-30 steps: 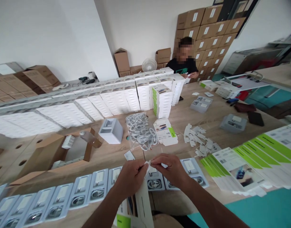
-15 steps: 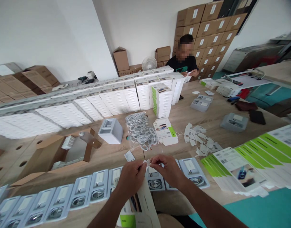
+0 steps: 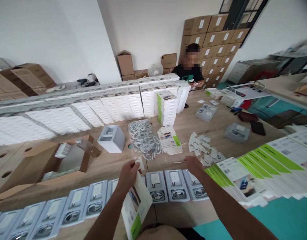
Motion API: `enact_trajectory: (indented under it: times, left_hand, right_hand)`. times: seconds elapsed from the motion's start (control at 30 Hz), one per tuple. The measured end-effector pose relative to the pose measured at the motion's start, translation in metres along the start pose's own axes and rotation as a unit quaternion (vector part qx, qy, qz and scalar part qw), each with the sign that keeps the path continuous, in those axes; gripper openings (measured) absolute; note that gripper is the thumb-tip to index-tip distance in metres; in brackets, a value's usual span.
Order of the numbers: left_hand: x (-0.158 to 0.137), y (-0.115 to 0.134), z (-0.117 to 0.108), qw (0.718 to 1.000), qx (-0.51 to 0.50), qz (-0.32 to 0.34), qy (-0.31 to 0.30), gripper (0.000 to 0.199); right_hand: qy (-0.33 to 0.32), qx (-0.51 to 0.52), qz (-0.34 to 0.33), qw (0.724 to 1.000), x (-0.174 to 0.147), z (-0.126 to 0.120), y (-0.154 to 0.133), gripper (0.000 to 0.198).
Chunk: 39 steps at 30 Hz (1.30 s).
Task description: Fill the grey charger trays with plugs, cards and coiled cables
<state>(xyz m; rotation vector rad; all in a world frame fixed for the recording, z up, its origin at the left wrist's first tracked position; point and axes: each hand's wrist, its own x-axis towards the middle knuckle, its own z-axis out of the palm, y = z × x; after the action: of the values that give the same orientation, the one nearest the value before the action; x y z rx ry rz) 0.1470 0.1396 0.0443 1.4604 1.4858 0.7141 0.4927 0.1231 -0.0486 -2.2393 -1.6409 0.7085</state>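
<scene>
Seen from a head-worn camera, the person's left hand (image 3: 128, 171) is pinching the top edge of a flat, unfolded white cardboard carton with a green end stripe (image 3: 136, 208), its grip pressed together on the card and on a small white tab at the fingertips. The carton is hanging in the air at the near edge of the pale wooden desk (image 3: 110, 166), its long axis running steeply downward toward the viewer, green end lowest and printed face turned right. It is looking unfinished: still flat, with nothing inside it. The right hand (image 3: 195, 165) is reaching forward over the desk with fingers loosely spread, holding nothing, toward a scatter of small white paper tags (image 3: 205, 150). Just beyond the hands, a row of grey plastic trays holding white chargers and coiled cables (image 3: 156, 185) is lying filled but not yet boxed. Farther out are a heap of white coiled cables (image 3: 143, 138) and a short pile of flat cartons (image 3: 168, 140). Beyond these, long rows of stacked finished white boxes (image 3: 105, 106) are suggesting much work is done. At the far end, another person in a black shirt (image 3: 190, 71) is sitting.
</scene>
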Motion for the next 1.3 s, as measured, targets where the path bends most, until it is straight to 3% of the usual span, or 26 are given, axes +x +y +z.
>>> enact_trajectory:
  times: [0.07,0.17,0.23,0.3,0.33,0.47,0.57,0.7,0.8,0.87,0.93,1.03,1.1,1.17,1.23,1.3]
  left_hand:
    - [-0.001,0.007,0.0,1.0,-0.004,0.001,0.0,0.03]
    - [-0.004,0.024,0.007,1.0,0.001,0.029,-0.007,0.028]
    - [-0.008,0.036,0.013,0.998,0.025,0.062,-0.01,0.028]
    - [-0.013,0.045,0.018,0.994,0.061,0.092,-0.002,0.028]
    - [-0.015,0.048,0.02,0.992,0.074,0.101,0.005,0.028]
    - [-0.015,0.045,0.016,0.99,0.087,0.09,0.058,0.033]
    - [-0.006,0.034,0.005,0.985,0.108,0.046,0.123,0.042]
    - [0.006,0.026,-0.003,0.98,0.093,0.018,0.177,0.052]
    - [0.007,0.031,-0.001,0.985,0.059,0.019,0.159,0.056]
    - [0.004,0.038,-0.001,0.995,0.026,0.019,0.098,0.053]
    - [0.0,0.044,-0.005,0.999,-0.015,0.018,-0.021,0.043]
    - [-0.005,0.049,-0.015,0.978,-0.059,0.012,-0.2,0.029]
    - [-0.007,0.049,-0.02,0.972,-0.068,0.013,-0.223,0.025]
    - [-0.009,0.049,-0.022,0.978,-0.074,0.017,-0.192,0.024]
    - [-0.012,0.05,-0.022,0.981,-0.087,0.016,-0.172,0.025]
    - [-0.016,0.054,-0.02,0.979,-0.11,0.01,-0.171,0.028]
  right_hand:
    - [-0.003,0.028,-0.018,0.999,-0.01,0.003,-0.024,0.022]
    - [-0.044,0.164,-0.081,0.982,-0.035,0.013,-0.085,0.03]
    - [-0.095,0.382,-0.093,0.914,-0.053,0.02,-0.128,0.037]
    - [-0.107,0.512,-0.079,0.848,-0.065,0.024,-0.16,0.038]
    - [-0.1,0.544,-0.07,0.83,-0.068,0.025,-0.17,0.035]
    - [-0.042,0.601,-0.028,0.798,-0.068,0.017,-0.173,0.026]
    - [-0.053,0.642,-0.013,0.765,-0.078,0.002,-0.164,0.028]
    - [-0.112,0.585,-0.107,0.796,-0.105,-0.008,-0.165,0.027]
    - [-0.081,0.548,-0.124,0.824,-0.11,-0.003,-0.167,0.025]
    - [-0.046,0.54,-0.107,0.834,-0.102,0.001,-0.164,0.024]
    - [-0.025,0.531,-0.102,0.841,-0.091,0.002,-0.159,0.023]
    - [0.011,0.477,-0.129,0.869,-0.078,-0.006,-0.154,0.019]
    - [0.07,0.396,-0.182,0.897,-0.076,-0.017,-0.154,0.015]
    - [0.125,0.285,-0.263,0.913,-0.077,-0.029,-0.156,0.011]
    - [0.147,0.158,-0.363,0.907,-0.079,-0.039,-0.158,0.013]
    - [0.157,0.047,-0.458,0.874,-0.079,-0.046,-0.158,0.015]
